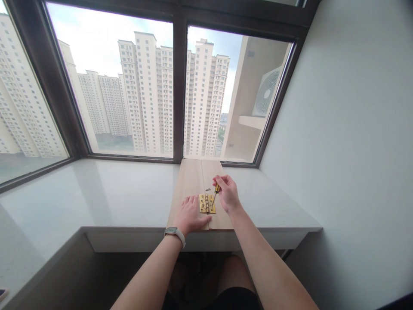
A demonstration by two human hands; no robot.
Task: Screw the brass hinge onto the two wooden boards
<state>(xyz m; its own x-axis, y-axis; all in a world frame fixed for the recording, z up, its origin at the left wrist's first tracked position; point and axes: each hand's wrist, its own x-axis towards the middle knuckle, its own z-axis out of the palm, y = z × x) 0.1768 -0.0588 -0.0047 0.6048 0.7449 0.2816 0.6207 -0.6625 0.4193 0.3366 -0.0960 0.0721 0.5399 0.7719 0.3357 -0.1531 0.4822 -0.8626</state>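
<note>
Two pale wooden boards (187, 183) lie side by side on a white tabletop (135, 196), reaching from its front edge to the dark window frame (180, 94). The tabletop extends to the left and right of the boards; a plain wall (338, 107) stands farther right. The left-hand grip (190, 214) is released, palm down on the boards with the thumb spread, its fingers just beside a brass hinge (202, 203). The right-hand grip (227, 193) is closed around the yellow handle of a screwdriver (217, 188). The screwdriver slants, handle up and away, tip down at the hinge's right leaf. The hinge lies near the boards' front end, its barrel along their seam, pointing toward the window. Small loose screws (208, 189) lie just beyond it.
</note>
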